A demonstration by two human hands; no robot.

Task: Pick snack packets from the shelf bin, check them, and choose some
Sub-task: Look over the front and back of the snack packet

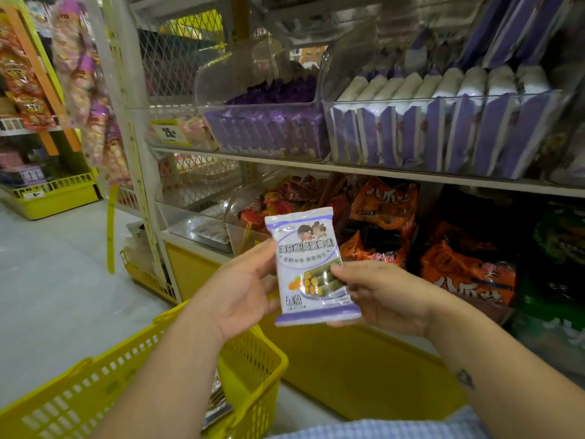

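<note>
A white and purple snack packet (308, 267) is held upright in front of me, its printed face toward the camera. My left hand (243, 289) grips its left edge with thumb on the front. My right hand (380, 296) pinches its lower right side. On the upper shelf, a clear shelf bin (443, 134) holds a row of matching purple and white packets standing on edge. A second clear bin (266, 128) to its left holds smaller purple packets.
A yellow shopping basket (253, 365) hangs below my left forearm with a packet (218, 403) inside. Orange and red snack bags (443, 248) fill the lower shelf. A white shelf post (139, 172) stands at left, hanging snack strips (85, 90) beside it.
</note>
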